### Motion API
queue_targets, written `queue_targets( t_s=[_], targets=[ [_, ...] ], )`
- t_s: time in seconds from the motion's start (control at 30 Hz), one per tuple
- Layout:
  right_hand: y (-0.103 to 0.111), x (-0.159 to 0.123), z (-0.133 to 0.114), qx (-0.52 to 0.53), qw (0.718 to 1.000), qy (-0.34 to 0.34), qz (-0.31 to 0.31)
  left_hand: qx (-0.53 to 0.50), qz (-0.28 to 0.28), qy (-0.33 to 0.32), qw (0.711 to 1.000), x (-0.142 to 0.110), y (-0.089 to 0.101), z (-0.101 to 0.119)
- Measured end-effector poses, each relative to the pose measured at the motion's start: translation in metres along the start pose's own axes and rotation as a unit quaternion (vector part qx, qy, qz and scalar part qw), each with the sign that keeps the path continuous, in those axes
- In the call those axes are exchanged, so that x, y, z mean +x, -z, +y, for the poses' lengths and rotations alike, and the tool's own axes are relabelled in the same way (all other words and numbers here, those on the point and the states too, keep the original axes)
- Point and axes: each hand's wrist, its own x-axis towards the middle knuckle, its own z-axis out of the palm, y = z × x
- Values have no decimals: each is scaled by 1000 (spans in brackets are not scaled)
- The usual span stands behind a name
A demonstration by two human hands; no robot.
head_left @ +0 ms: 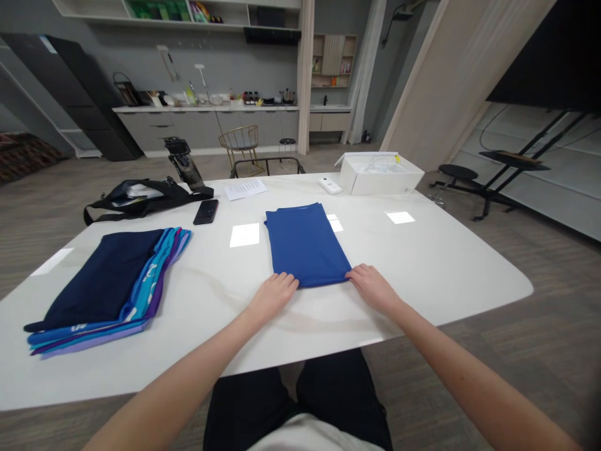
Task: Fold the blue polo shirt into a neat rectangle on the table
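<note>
A folded blue shirt (305, 243) lies in the middle of the white table (422, 263). My left hand (273, 293) rests at its near left corner, fingers curled onto the fabric's edge. At the near right corner my right hand (373, 285) does the same, fingertips on the hem. Both hands seem to pinch the near edge of the shirt.
A stack of folded shirts (110, 285), dark blue on top, sits at the left. Behind it lie a black bag (136, 195), a black phone (206, 212), a paper sheet (245, 188), a white remote (330, 185) and an open white box (379, 173). Chairs and stools stand beyond the table.
</note>
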Motion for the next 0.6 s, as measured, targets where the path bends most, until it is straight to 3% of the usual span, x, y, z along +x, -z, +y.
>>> queue_targets(
  t_s=[0.17, 0.23, 0.3, 0.4, 0.53, 0.6],
  targets=[
    [15, -68, -18, 55, 998, 13, 10, -45, 14, -41, 998, -37, 11, 53],
    [21, -75, -20, 102, 995, -12, 18, -87, 30, -19, 996, -41, 14, 57],
    [22, -66, -17, 153, 985, -66, 38, -133, 51, 32, 989, -34, 14, 46],
    [12, -24, 0, 204, 962, -164, 70, -167, 77, 143, 972, -6, 4, 5],
    [-9, 72, 33, 220, 933, -275, 73, -142, 85, 330, 929, 49, -20, -64],
    [-16, 119, 46, 217, 918, -330, 33, -161, 68, 396, 901, 74, -31, -91]
  ],
)
